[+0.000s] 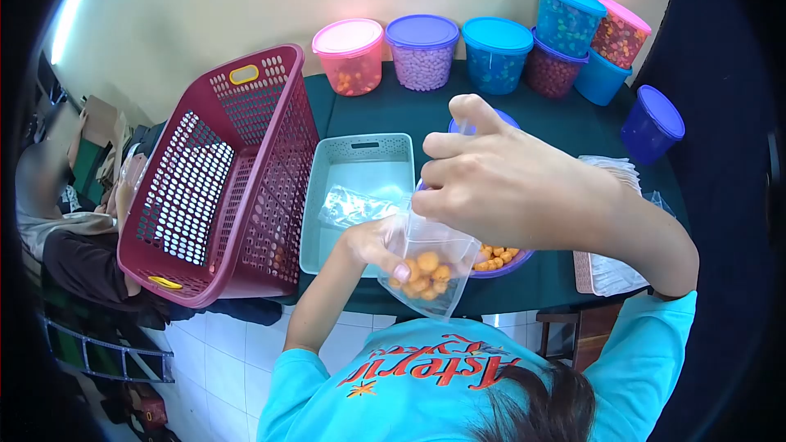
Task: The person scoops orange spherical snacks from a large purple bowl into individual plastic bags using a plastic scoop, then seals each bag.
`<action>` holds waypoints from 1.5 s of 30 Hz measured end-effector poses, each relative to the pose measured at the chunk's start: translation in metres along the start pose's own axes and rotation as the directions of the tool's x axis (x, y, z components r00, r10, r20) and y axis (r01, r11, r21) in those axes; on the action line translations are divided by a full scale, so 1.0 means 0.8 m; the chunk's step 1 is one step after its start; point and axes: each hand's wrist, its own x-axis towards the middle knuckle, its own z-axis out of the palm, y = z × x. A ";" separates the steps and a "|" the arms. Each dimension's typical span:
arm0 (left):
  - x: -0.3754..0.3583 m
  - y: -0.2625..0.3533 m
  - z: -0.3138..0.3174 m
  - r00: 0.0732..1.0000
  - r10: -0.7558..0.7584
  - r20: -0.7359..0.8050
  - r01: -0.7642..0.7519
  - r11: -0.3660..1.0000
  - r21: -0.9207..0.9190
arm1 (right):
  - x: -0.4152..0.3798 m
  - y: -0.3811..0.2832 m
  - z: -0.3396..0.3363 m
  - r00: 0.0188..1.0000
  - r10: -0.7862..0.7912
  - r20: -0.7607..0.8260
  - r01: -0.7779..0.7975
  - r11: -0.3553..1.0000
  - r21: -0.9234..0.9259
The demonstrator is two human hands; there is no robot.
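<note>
A clear plastic bag (440, 255) with several round orange snacks in its lower part hangs in front of my body. My left hand (378, 244) grips the bag's left side, its thumb pressed over the front. Above the bag's top is my right hand (475, 168), fingers curled; what it holds, if anything, is hidden. Behind the bag and my right forearm, a purple container (509, 267) of orange snacks shows only in part. Left of it, a pale green tray (360, 151) holds a clear plastic packet (348, 206).
A large maroon basket (274, 172) stands on the left. Lidded tubs, among them a pink one (350, 65) and a purple one (422, 61), line the wall. At right, a pink tray (584, 272) holds plastic bags. Another person (78, 258) is at far left.
</note>
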 end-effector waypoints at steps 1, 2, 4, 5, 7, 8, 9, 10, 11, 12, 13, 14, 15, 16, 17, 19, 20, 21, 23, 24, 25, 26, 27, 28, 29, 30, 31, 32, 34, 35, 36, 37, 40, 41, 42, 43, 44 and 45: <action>-0.001 -0.007 -0.002 1.000 0.002 -0.004 -0.002 1.000 -0.003 | -0.003 -0.002 0.003 0.997 -0.025 -0.070 0.024 1.000 -0.007; -0.002 -0.013 -0.003 0.999 0.041 -0.014 -0.040 0.998 0.052 | -0.005 -0.002 0.007 0.989 -0.050 -0.139 0.048 0.999 -0.014; -0.005 -0.019 0.005 0.996 0.081 -0.033 -0.077 0.992 0.102 | -0.011 0.002 0.019 0.987 -0.054 -0.152 0.055 0.999 0.002; -0.007 -0.019 0.015 0.988 0.017 -0.153 0.003 0.992 0.126 | -0.014 0.005 0.023 0.985 -0.053 -0.166 0.055 0.998 0.011; -0.012 -0.027 0.028 0.959 -0.042 -0.281 0.083 0.987 0.136 | -0.023 0.015 0.014 0.983 -0.022 -0.185 0.016 0.999 -0.036; -0.015 -0.035 0.034 0.923 -0.017 -0.384 0.065 0.991 0.113 | -0.028 0.024 0.010 0.978 0.014 -0.207 -0.032 0.996 -0.087; -0.018 -0.043 0.040 0.876 0.005 -0.483 0.046 0.995 0.092 | -0.036 0.035 0.010 0.967 0.037 -0.252 -0.054 0.997 -0.061; -0.026 -0.055 0.040 0.848 0.028 -0.530 0.043 0.992 0.122 | -0.041 0.045 0.015 0.971 0.105 -0.214 -0.123 0.990 -0.071; -0.030 -0.063 0.042 0.843 0.028 -0.537 0.042 0.992 0.118 | -0.045 0.055 0.024 0.969 0.174 -0.175 -0.191 0.978 -0.084; -0.033 -0.071 0.045 0.799 0.083 -0.596 -0.030 0.995 0.099 | -0.044 0.064 0.044 0.966 0.226 -0.128 -0.241 0.964 -0.113; -0.037 -0.080 0.049 0.746 0.133 -0.653 -0.102 0.991 0.084 | -0.043 0.073 0.073 0.957 0.279 -0.081 -0.289 0.946 -0.145; -0.041 -0.091 0.052 0.709 0.170 -0.684 -0.115 0.985 0.126 | -0.042 0.080 0.110 0.949 0.311 -0.046 -0.314 0.931 -0.188; -0.042 -0.100 0.053 0.704 0.173 -0.689 -0.117 0.985 0.128 | -0.040 0.087 0.150 0.940 0.341 -0.015 -0.335 0.913 -0.234; -0.041 -0.107 0.054 0.688 0.210 -0.695 -0.172 0.977 0.125 | -0.039 0.092 0.195 0.930 0.362 -0.059 -0.364 0.895 -0.258; -0.040 -0.112 0.055 0.668 0.246 -0.702 -0.226 0.966 0.123 | -0.039 0.094 0.231 0.920 0.379 -0.104 -0.393 0.877 -0.278; -0.036 -0.119 0.062 0.629 0.216 -0.747 -0.183 0.975 0.127 | -0.037 0.087 0.266 0.929 0.364 -0.068 -0.369 0.894 -0.254; -0.035 -0.122 0.064 0.595 0.183 -0.782 -0.138 0.983 0.124 | -0.039 0.086 0.277 0.933 0.359 -0.031 -0.356 0.905 -0.233; -0.033 -0.124 0.065 0.587 0.182 -0.789 -0.140 0.983 0.122 | -0.041 0.085 0.276 0.936 0.350 -0.028 -0.347 0.910 -0.228; -0.031 -0.125 0.065 0.556 0.164 -0.815 -0.196 0.979 0.063 | -0.046 0.084 0.273 0.928 0.373 -0.004 -0.371 0.924 -0.091; -0.032 -0.125 0.065 0.549 0.163 -0.820 -0.198 0.978 0.062 | -0.050 0.090 0.277 0.922 0.387 -0.031 -0.388 0.919 -0.063; -0.033 -0.125 0.063 0.567 0.156 -0.809 -0.235 0.972 0.022 | -0.052 0.090 0.280 0.924 0.382 -0.030 -0.383 0.922 -0.062; -0.033 -0.124 0.061 0.587 0.150 -0.796 -0.270 0.963 -0.018 | -0.053 0.089 0.283 0.900 0.429 0.071 -0.434 0.899 0.057; -0.035 -0.125 0.059 0.588 0.151 -0.795 -0.270 0.963 -0.017 | -0.055 0.088 0.287 0.868 0.463 0.177 -0.490 0.855 0.168; -0.036 -0.126 0.057 0.560 0.135 -0.818 -0.243 0.970 -0.007 | -0.057 0.085 0.295 0.886 0.455 0.089 -0.462 0.848 0.260; -0.037 -0.127 0.056 0.532 0.118 -0.839 -0.215 0.977 0.001 | -0.058 0.083 0.300 0.884 0.459 0.091 -0.466 0.846 0.258; -0.038 -0.127 0.055 0.537 0.114 -0.836 -0.213 0.977 -0.004 | -0.054 0.077 0.295 0.875 0.454 0.168 -0.484 0.825 0.291; -0.040 -0.126 0.055 0.530 0.147 -0.835 -0.194 0.980 0.050 | -0.052 0.072 0.293 0.861 0.446 0.244 -0.506 0.800 0.322; -0.041 -0.124 0.054 0.525 0.182 -0.832 -0.173 0.979 0.105 | -0.051 0.072 0.294 0.863 0.448 0.235 -0.505 0.790 0.348; -0.042 -0.117 0.054 0.537 0.191 -0.822 -0.186 0.977 0.105 | -0.051 0.078 0.280 0.835 0.468 0.290 -0.551 0.724 0.415; -0.043 -0.114 0.053 0.540 0.207 -0.816 -0.204 0.972 0.112 | -0.049 0.081 0.274 0.812 0.473 0.342 -0.584 0.659 0.475; -0.045 -0.112 0.050 0.549 0.206 -0.810 -0.201 0.973 0.112 | -0.051 0.086 0.273 0.807 0.482 0.340 -0.590 0.655 0.472; -0.046 -0.110 0.048 0.582 0.189 -0.791 -0.200 0.976 0.086 | -0.056 0.091 0.273 0.802 0.486 0.347 -0.595 0.606 0.528; -0.046 -0.102 0.047 0.629 0.127 -0.767 -0.162 0.986 0.030 | -0.064 0.105 0.255 0.803 0.491 0.338 -0.580 0.510 0.635; -0.043 -0.099 0.048 0.637 0.080 -0.767 -0.128 0.992 -0.002 | -0.066 0.109 0.243 0.810 0.487 0.326 -0.557 0.467 0.687; -0.042 -0.095 0.049 0.673 0.059 -0.737 -0.094 0.996 -0.007 | -0.067 0.112 0.226 0.819 0.495 0.290 -0.530 0.459 0.712; -0.038 -0.091 0.049 0.679 0.056 -0.732 -0.091 0.996 -0.008 | -0.066 0.116 0.210 0.820 0.495 0.287 -0.508 0.401 0.762; -0.034 -0.087 0.049 0.710 0.050 -0.702 -0.053 0.998 0.018 | -0.065 0.118 0.190 0.828 0.507 0.239 -0.489 0.445 0.750; -0.030 -0.083 0.048 0.741 0.042 -0.670 -0.015 0.999 0.046 | -0.063 0.118 0.170 0.835 0.517 0.190 -0.470 0.489 0.735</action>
